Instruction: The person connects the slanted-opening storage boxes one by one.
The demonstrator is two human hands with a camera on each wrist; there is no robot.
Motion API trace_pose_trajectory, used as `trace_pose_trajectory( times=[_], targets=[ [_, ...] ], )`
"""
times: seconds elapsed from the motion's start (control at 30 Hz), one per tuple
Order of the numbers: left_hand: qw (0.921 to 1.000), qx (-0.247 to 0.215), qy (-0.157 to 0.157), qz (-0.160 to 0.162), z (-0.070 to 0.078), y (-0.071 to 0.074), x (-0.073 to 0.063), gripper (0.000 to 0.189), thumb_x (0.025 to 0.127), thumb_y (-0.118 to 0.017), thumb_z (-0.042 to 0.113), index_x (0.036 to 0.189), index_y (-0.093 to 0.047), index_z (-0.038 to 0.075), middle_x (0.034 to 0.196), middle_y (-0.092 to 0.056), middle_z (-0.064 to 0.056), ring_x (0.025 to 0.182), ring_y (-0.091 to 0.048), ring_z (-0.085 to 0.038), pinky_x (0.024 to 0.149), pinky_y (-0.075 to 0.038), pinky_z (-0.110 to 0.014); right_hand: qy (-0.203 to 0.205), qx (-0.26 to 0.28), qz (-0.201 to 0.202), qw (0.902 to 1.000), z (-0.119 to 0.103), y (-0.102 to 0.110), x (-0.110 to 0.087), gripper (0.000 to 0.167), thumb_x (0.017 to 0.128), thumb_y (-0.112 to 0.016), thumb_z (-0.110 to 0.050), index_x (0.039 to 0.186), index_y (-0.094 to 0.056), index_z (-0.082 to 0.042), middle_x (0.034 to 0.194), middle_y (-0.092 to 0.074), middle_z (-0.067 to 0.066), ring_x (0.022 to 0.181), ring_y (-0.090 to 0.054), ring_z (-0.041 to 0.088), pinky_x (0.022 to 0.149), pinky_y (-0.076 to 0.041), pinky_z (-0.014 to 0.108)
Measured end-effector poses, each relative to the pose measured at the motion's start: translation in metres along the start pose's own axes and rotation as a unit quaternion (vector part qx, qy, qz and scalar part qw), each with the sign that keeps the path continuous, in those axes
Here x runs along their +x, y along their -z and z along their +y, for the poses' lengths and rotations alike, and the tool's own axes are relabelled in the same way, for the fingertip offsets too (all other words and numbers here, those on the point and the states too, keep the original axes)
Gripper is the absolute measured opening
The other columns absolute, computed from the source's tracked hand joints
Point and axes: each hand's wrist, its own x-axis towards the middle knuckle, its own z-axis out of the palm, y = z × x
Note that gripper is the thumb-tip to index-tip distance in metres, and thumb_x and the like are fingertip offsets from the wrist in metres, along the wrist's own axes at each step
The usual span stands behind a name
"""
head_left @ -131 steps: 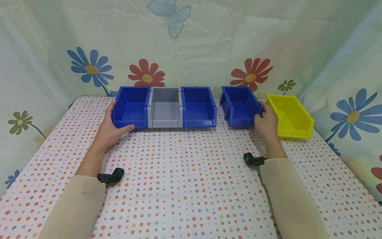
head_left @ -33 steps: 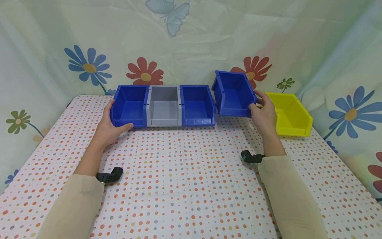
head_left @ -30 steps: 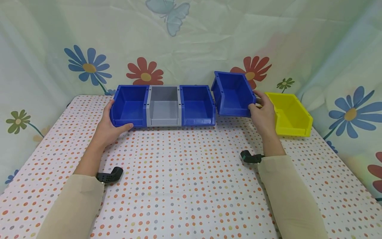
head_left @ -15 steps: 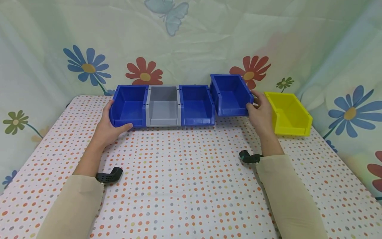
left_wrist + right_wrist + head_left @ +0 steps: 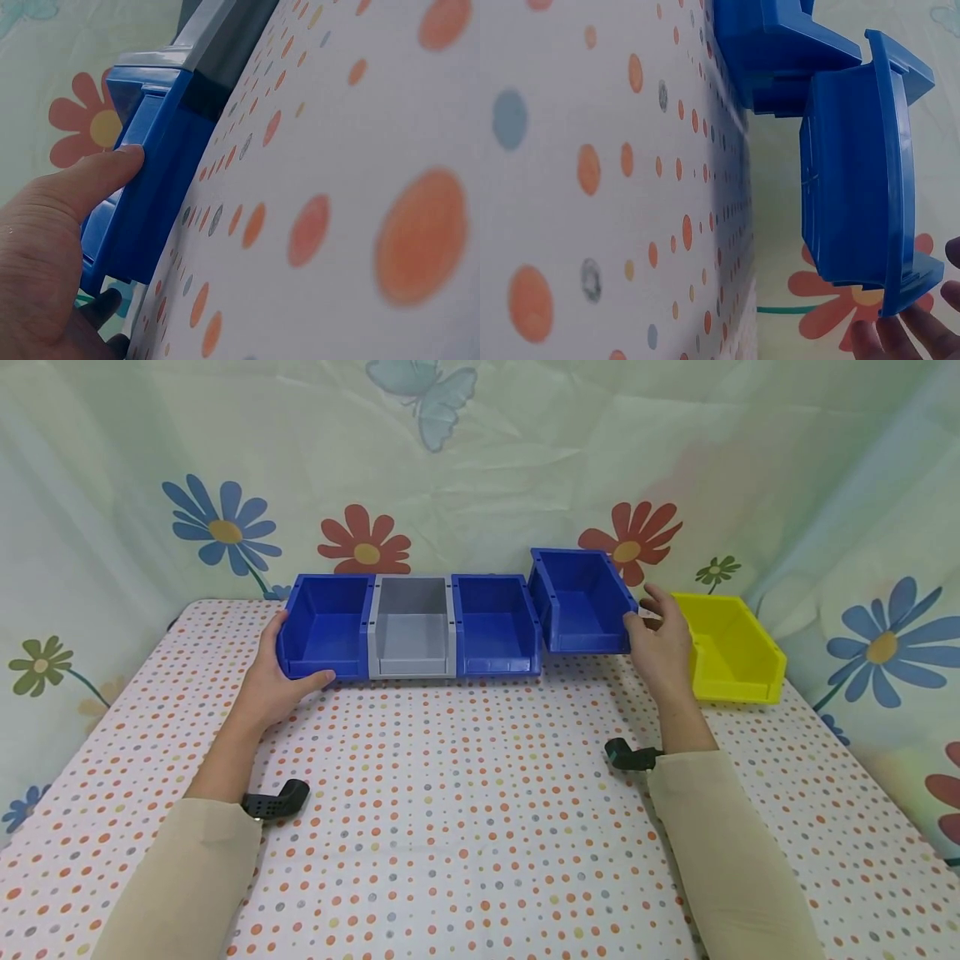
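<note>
At the left end of the row, my left hand [image 5: 273, 681] holds a blue storage bin [image 5: 330, 625], its thumb on the front lip and fingers along the outer side. A grey bin [image 5: 415, 627] and a second blue bin [image 5: 495, 625] stand side by side against it. At the row's right end, a third blue bin [image 5: 583, 602] sits higher than its neighbour, its underside off the table in the right wrist view [image 5: 855, 180]. My right hand [image 5: 662, 647] is at that bin's right edge, thumb at the corner and fingers loosely spread, the index finger raised apart.
A yellow bin [image 5: 731, 652] stands on the dotted tablecloth [image 5: 450, 827] just right of my right hand. Behind the bins hangs a flowered curtain [image 5: 495, 468]. Both wrists wear a black camera band [image 5: 277, 800].
The right-hand blue bin has been lifted from the table and brought left to the row's end, then lowered slightly. My right fingers have loosened from its edge. The left hand stays put.
</note>
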Motion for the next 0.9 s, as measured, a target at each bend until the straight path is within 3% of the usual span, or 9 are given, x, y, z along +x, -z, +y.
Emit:
trace_pose_trajectory(
  times=[0.4, 0.53, 0.73, 0.9],
  targets=[
    [0.9999, -0.002, -0.013, 0.001, 0.001, 0.002, -0.002, 0.119, 0.089, -0.081, 0.04, 0.166, 0.009, 0.037, 0.173, -0.007, -0.02, 0.153, -0.02, -0.055, 0.118, -0.025, -0.075, 0.065, 0.0, 0.03, 0.9975, -0.008, -0.003, -0.004, 0.055, 0.107, -0.049, -0.031, 0.161, -0.038, -0.027, 0.165, -0.041, 0.0, 0.152, -0.038, 0.025, 0.125, -0.036, 0.045],
    [0.9999, -0.003, -0.01, 0.002, 0.001, 0.001, -0.002, 0.119, 0.089, -0.081, 0.04, 0.166, 0.009, 0.037, 0.173, -0.008, -0.02, 0.153, -0.02, -0.055, 0.118, -0.026, -0.075, 0.106, -0.017, 0.031, 0.9938, -0.01, -0.007, -0.004, 0.055, 0.106, -0.052, -0.028, 0.16, -0.041, -0.022, 0.164, -0.042, 0.003, 0.152, -0.038, 0.026, 0.126, -0.034, 0.044],
    [1.0, -0.003, -0.008, 0.004, 0.002, 0.0, -0.002, 0.118, 0.089, -0.081, 0.041, 0.166, 0.009, 0.037, 0.174, -0.007, -0.02, 0.153, -0.019, -0.054, 0.118, -0.026, -0.075, 0.195, -0.052, 0.044, 0.9785, -0.012, -0.012, -0.004, 0.054, 0.103, -0.057, -0.024, 0.156, -0.047, -0.016, 0.158, -0.049, 0.01, 0.149, -0.041, 0.03, 0.126, -0.031, 0.049],
    [0.9999, -0.003, -0.01, 0.005, 0.001, 0.0, -0.001, 0.118, 0.089, -0.081, 0.041, 0.166, 0.009, 0.038, 0.174, -0.007, -0.019, 0.153, -0.019, -0.054, 0.118, -0.025, -0.075, 0.268, -0.077, 0.024, 0.9599, -0.018, -0.02, -0.006, 0.055, 0.1, -0.059, -0.02, 0.154, -0.049, -0.011, 0.161, -0.045, 0.013, 0.153, -0.035, 0.033, 0.127, -0.028, 0.054]
  ],
)
